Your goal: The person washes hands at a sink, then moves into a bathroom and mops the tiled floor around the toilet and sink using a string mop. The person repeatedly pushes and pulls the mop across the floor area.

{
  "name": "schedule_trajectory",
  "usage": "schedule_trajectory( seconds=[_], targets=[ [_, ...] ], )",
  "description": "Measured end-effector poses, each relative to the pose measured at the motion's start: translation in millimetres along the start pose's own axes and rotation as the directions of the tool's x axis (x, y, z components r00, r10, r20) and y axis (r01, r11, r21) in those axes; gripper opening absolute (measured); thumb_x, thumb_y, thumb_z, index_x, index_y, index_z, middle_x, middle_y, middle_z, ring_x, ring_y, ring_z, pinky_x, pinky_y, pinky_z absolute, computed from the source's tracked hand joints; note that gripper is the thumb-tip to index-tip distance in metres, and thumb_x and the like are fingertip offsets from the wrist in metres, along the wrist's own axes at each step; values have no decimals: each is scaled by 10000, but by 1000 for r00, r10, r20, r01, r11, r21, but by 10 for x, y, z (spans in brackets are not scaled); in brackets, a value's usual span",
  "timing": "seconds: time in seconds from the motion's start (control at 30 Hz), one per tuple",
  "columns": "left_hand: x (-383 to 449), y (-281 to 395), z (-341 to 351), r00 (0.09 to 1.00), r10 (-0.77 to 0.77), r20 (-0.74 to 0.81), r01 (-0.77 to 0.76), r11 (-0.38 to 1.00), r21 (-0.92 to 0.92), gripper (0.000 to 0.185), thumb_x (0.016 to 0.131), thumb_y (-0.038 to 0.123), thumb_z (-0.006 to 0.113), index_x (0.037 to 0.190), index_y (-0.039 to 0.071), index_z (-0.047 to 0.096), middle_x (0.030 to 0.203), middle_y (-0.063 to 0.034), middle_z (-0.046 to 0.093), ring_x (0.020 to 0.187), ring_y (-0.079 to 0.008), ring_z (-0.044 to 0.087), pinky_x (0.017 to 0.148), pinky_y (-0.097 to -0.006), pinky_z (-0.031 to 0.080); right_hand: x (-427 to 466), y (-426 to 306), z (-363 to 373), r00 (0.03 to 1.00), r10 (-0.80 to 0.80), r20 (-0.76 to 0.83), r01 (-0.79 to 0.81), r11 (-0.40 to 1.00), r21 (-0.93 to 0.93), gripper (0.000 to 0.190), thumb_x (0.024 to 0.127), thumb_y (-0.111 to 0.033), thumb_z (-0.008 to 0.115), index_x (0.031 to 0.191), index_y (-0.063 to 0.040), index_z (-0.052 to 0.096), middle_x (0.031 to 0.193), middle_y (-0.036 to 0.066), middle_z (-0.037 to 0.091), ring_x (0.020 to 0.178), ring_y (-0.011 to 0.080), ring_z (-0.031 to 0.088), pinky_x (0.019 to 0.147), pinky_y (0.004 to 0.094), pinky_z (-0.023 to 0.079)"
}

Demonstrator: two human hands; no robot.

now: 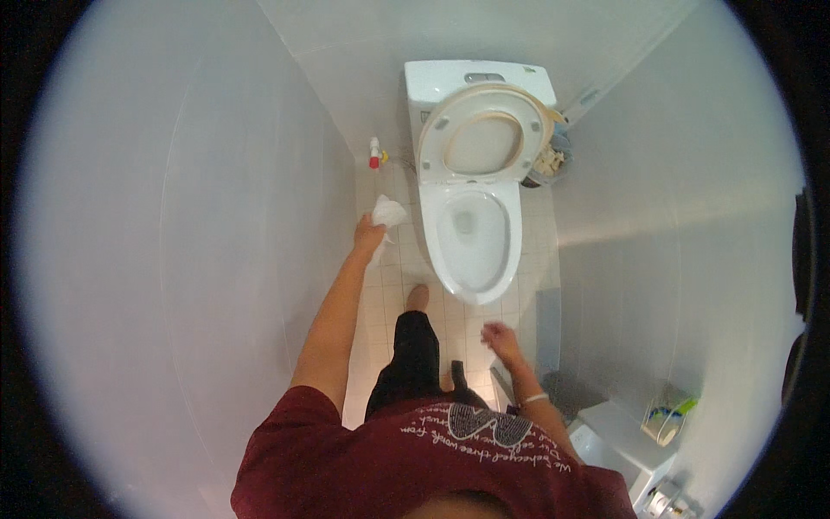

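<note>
My left hand (369, 235) reaches forward on the left side, gripping a crumpled white paper tissue (389, 212) whose lower end hangs below the fingers. To the right of it stands a white ceramic toilet (478, 285) with its seat and lid raised against the tank. The ring-shaped seat (433, 139) has yellowed edges. My right hand (499, 337), somewhat blurred, is in front of the bowl's near end with its fingers curled. Whether anything lies inside those fingers cannot be told.
Beside the tank on the right, a bin (565, 162) holds crumpled paper. A white pipe valve with a red end (374, 154) is on the left. Grey walls (240, 194) flank a tiled floor (454, 324). At lower right are a white washbasin (622, 441) and a faucet (668, 503).
</note>
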State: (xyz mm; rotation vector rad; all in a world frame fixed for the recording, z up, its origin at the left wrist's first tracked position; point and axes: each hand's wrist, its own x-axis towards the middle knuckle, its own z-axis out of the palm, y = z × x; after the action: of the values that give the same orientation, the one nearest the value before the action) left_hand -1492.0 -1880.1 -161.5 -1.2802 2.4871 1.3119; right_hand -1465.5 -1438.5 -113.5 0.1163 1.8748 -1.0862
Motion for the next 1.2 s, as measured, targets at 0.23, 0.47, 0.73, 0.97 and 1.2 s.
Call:
schedule_trajectory(
  seconds=[0.23,0.47,0.73,0.97,1.2],
  targets=[
    [1912,33,-368,919,276,-281,-127,883,452,454,745,119,678,1188,138,585,1187,-91,549,1191,-295,464,905,-519,386,384,340,297,999,47,17,-40,955,-294,393,859,-306,624,1093,9,620,926,172,686,781,256,681,734,360,532],
    [3154,295,-249,753,621,-215,-348,654,672,479,744,97,656,1217,142,592,1187,-67,549,1148,-280,463,962,-470,311,557,585,288,945,316,-80,-309,947,91,248,907,-136,590,1092,29,602,840,105,675,683,189,650,614,287,529],
    [3740,-237,725,988,52,145,-138,712,688,671,843,189,629,1447,249,344,1545,-75,211,1355,-373,313,1099,-501,302,908,418,356,902,414,-118,-399,907,135,295,886,-167,579,1100,35,596,889,121,676,757,210,680,633,322,519],
    [3679,-373,682,986,126,107,-165,798,579,709,826,160,640,1456,200,318,1541,-125,204,1346,-409,312,1106,-491,295,822,366,436,924,365,-113,-342,922,183,303,904,-191,582,1110,31,594,922,129,680,769,205,683,652,316,530],
    [2308,-583,558,953,303,9,-255,783,567,679,807,115,623,1425,61,346,1485,-168,310,1365,-336,295,1120,-420,270,431,497,517,968,175,-179,-168,984,52,318,924,-240,581,1092,28,614,896,149,689,743,225,694,696,336,549]
  ],
)
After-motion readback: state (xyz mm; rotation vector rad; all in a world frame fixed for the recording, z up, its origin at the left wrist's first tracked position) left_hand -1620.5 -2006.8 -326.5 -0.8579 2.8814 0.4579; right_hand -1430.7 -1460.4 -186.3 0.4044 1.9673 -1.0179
